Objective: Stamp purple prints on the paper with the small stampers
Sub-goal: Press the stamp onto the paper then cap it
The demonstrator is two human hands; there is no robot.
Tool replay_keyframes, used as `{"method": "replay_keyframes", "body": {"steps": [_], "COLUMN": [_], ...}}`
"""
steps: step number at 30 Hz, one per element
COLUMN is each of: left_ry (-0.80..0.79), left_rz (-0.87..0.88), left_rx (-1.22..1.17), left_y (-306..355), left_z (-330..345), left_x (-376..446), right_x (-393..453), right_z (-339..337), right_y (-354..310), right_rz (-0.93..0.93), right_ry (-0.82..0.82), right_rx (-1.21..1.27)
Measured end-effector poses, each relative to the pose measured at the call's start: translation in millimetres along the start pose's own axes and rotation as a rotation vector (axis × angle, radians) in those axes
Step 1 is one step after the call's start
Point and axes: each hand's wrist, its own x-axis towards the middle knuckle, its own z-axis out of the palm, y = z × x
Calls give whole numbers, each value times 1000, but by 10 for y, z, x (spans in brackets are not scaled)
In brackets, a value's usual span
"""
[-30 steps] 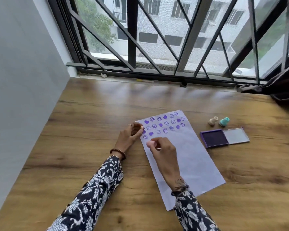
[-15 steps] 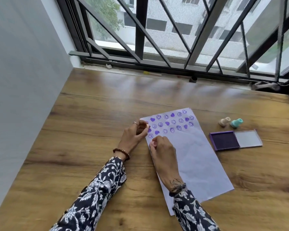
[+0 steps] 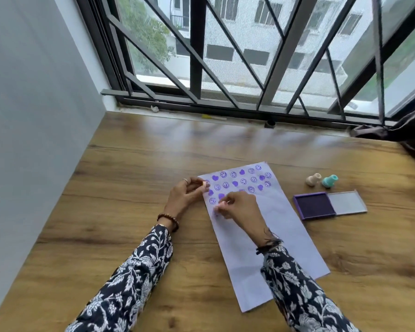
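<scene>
Two hands are working the paper [image 3: 261, 236] on the bench [image 3: 130, 188] — my right hand [image 3: 240, 207] is pinching a pink stamper [image 3: 218, 208] nose-down at the next gap; left hand [image 3: 185, 195] is closed on another stamper [image 3: 205, 184] at the edge.

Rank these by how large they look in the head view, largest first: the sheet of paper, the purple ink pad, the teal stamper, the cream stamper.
1. Sheet of paper
2. Purple ink pad
3. Teal stamper and cream stamper: they look alike in size, lying side by side, so I will not rank them.
</scene>
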Motion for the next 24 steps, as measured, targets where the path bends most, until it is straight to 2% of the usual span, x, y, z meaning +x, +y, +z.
{"method": "replay_keyframes", "body": {"steps": [3,6,11,19,24], "left_ry": [26,8,-68,-179,-241], "left_rz": [-20,-75,-150,-185,-181], "left_rx": [-208,-341,-360,-329,-302], "left_y": [70,87,111,162,206], "left_z": [3,142,371,575,668], "left_x": [-68,-190,-288,-297,-292], "right_x": [-124,-216,-332,-430,-452], "right_z": [-141,-233,-312,-488,-624], "right_y": [122,188,161,181,223], "right_rz": [108,108,20,-81,-93], "right_ry": [91,70,99,231,239], "right_rx": [524,710,728,502,467]}}
